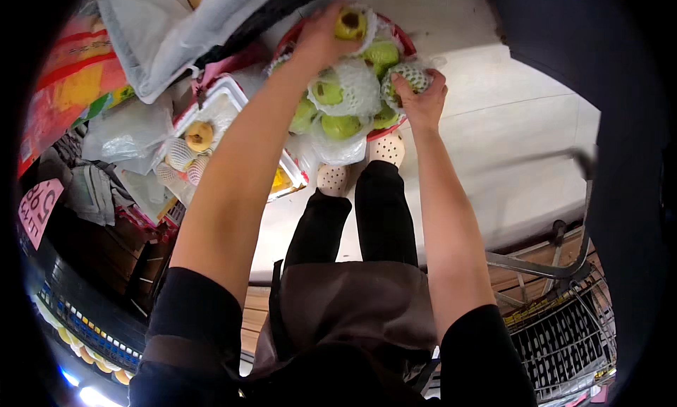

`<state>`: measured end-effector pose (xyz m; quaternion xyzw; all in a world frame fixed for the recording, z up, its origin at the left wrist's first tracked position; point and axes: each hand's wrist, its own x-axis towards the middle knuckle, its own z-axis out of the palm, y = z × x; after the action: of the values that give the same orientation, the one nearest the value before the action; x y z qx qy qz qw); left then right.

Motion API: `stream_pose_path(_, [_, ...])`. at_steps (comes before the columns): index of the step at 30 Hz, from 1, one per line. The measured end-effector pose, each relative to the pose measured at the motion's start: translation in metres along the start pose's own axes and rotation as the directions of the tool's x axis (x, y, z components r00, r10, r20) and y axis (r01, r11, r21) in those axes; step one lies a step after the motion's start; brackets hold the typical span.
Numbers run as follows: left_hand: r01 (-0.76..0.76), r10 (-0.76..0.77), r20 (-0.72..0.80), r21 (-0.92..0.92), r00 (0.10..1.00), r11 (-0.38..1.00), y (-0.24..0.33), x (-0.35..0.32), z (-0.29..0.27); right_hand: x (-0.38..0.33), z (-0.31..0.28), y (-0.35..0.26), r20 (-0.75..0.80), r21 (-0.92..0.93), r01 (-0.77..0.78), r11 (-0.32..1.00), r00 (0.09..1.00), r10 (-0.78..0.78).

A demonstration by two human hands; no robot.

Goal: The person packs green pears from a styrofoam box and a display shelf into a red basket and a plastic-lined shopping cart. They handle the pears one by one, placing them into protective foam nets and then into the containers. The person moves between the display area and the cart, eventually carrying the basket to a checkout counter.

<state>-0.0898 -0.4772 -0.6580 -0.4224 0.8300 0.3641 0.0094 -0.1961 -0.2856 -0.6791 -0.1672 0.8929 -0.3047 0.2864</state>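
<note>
Several green fruits that look like guavas [341, 126], in white foam nets and clear plastic, are heaped in a round red basket [407, 42] by my feet. At the far side of the heap, my left hand [322, 42] grips a yellow-green guava [350, 24] with a dark brown end; part of its fingers is hidden. On the heap's right edge, my right hand [424, 102] is closed round a guava in a foam net [405, 81], thumb across its near side.
Left of the basket lies a white box [231, 90] beside a round orange-brown fruit [199, 136] and foam-netted fruits [180, 155]. Clear plastic bags [130, 136] and a pink sign [39, 211] are farther left. A wire cart [564, 336] stands at lower right, a dark panel at right.
</note>
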Motion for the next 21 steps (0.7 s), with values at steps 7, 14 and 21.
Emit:
stream_pose_path(7, [-0.278,0.297,0.169,-0.124,0.94,0.952,-0.046,0.02,0.005,-0.024,0.004,0.031,0.184,0.101,0.117,0.988,0.974,-0.134])
stream_pose_path(14, [-0.37,0.379,0.22,-0.087,0.899,0.925,-0.049,0.032,0.005,-0.015,-0.002,0.026,0.24,-0.072,0.108,0.992,0.967,-0.088])
stream_pose_path(21, [-0.241,0.257,0.282,-0.091,0.924,0.966,-0.042,0.033,-0.011,-0.019,-0.018,0.029,0.242,0.216,0.148,0.965,0.95,-0.199])
